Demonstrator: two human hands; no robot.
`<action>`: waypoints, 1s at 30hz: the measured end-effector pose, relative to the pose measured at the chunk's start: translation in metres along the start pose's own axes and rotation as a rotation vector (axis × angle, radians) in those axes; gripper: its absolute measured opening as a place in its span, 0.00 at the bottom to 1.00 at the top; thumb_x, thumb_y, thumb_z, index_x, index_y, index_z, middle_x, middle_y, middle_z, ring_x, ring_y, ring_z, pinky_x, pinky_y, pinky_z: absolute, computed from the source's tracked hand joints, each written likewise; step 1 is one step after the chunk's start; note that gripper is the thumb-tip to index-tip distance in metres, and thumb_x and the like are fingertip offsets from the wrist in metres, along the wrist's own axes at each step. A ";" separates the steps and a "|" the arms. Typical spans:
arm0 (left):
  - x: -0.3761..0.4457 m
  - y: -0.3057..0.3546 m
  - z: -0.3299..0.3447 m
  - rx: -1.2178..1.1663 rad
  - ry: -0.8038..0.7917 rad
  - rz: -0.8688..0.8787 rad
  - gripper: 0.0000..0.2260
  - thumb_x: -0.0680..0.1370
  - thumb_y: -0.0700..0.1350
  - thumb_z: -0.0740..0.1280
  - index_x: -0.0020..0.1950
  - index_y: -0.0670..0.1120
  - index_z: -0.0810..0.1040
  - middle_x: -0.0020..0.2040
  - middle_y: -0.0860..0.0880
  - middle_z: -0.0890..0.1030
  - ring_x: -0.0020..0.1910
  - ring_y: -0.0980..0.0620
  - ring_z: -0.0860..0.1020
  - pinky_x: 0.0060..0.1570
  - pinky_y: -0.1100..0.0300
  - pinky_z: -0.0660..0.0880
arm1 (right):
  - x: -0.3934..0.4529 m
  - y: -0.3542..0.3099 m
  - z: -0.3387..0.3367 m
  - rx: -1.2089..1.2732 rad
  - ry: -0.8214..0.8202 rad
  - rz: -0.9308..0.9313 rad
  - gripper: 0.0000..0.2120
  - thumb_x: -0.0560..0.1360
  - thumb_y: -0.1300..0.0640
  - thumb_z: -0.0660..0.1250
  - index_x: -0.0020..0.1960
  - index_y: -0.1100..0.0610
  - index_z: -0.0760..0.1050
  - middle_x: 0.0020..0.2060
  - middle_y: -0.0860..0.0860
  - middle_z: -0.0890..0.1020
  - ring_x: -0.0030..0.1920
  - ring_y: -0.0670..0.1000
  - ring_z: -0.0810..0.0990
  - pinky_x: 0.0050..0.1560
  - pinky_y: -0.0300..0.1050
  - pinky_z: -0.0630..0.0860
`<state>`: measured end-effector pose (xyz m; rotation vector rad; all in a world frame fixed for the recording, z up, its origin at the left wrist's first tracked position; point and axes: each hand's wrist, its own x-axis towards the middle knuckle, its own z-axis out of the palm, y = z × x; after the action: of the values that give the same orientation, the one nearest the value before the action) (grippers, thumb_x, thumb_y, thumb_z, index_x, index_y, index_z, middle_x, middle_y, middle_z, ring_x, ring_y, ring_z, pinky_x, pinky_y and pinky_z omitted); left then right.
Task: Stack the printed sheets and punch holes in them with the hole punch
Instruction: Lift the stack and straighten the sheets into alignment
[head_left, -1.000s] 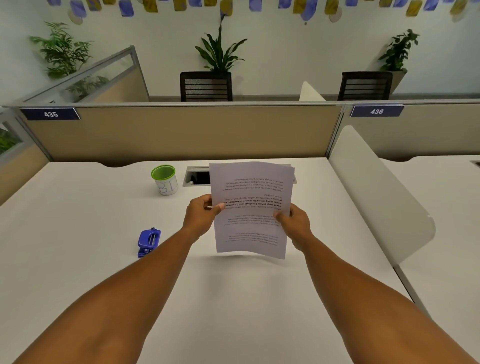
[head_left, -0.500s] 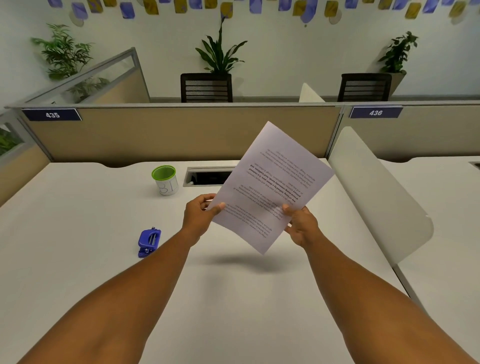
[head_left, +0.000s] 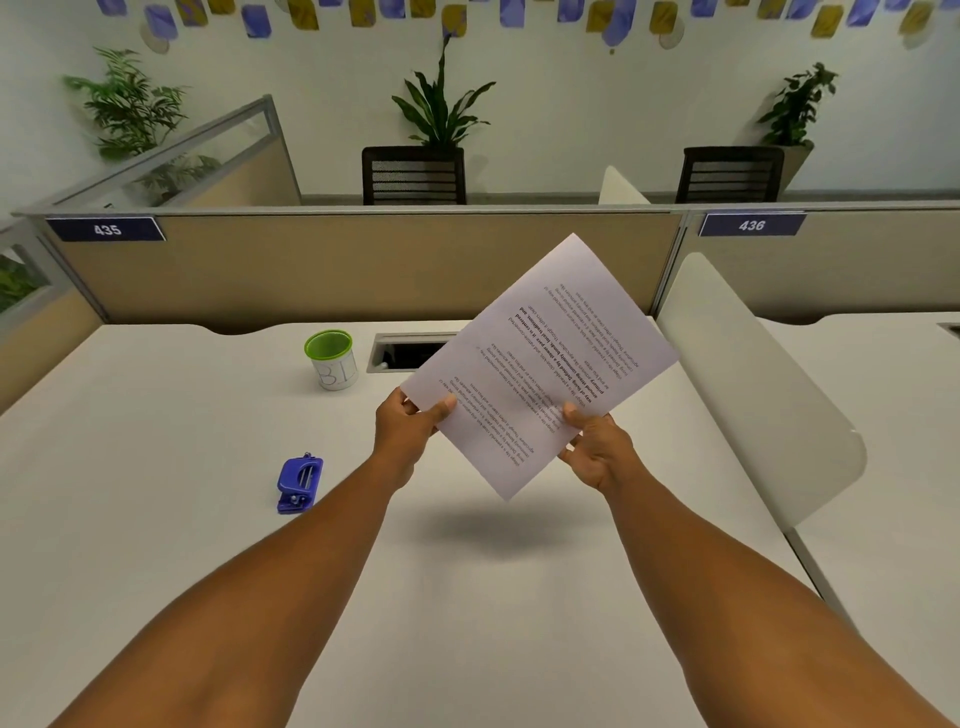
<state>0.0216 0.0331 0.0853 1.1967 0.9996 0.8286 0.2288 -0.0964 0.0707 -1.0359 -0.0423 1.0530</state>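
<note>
I hold the printed sheets (head_left: 540, 364) in the air above the white desk (head_left: 156, 519), turned diagonally with the text upside down. My left hand (head_left: 405, 431) pinches their left corner, thumb on top. My right hand (head_left: 597, 452) grips the lower right edge. How many sheets are in the stack cannot be told. The blue hole punch (head_left: 300, 483) lies on the desk to the left of my left forearm, apart from both hands.
A green-rimmed white cup (head_left: 332, 359) stands at the back of the desk beside a cable opening (head_left: 410, 353). A beige partition (head_left: 337, 265) closes the far side. A white rounded divider (head_left: 753, 384) borders the desk on the right.
The sheets have turned from upright to a diagonal tilt, their top corner swinging up and right. Both hands kept their hold and shifted slightly right. The hole punch has not moved.
</note>
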 end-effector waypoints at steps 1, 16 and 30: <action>0.000 0.001 0.001 -0.019 -0.003 -0.003 0.25 0.73 0.41 0.74 0.68 0.44 0.72 0.61 0.44 0.79 0.58 0.43 0.79 0.59 0.45 0.78 | 0.000 0.001 0.001 0.009 0.000 0.002 0.23 0.76 0.69 0.65 0.65 0.48 0.72 0.57 0.52 0.81 0.58 0.55 0.78 0.45 0.57 0.79; 0.010 0.013 -0.006 0.155 0.027 0.077 0.09 0.75 0.45 0.73 0.54 0.50 0.78 0.50 0.50 0.83 0.47 0.50 0.82 0.40 0.60 0.79 | 0.000 -0.002 -0.010 -0.075 0.051 -0.017 0.22 0.72 0.72 0.68 0.62 0.55 0.72 0.56 0.58 0.81 0.57 0.59 0.80 0.52 0.58 0.79; 0.013 0.009 -0.032 0.331 0.091 0.141 0.07 0.75 0.49 0.72 0.46 0.58 0.75 0.49 0.52 0.82 0.43 0.52 0.82 0.34 0.65 0.76 | -0.008 -0.002 -0.024 -0.519 0.181 -0.239 0.10 0.70 0.66 0.72 0.47 0.53 0.77 0.46 0.50 0.83 0.46 0.52 0.81 0.44 0.43 0.80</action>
<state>-0.0034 0.0576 0.0899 1.5370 1.1679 0.8550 0.2373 -0.1185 0.0617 -1.5499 -0.2978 0.7396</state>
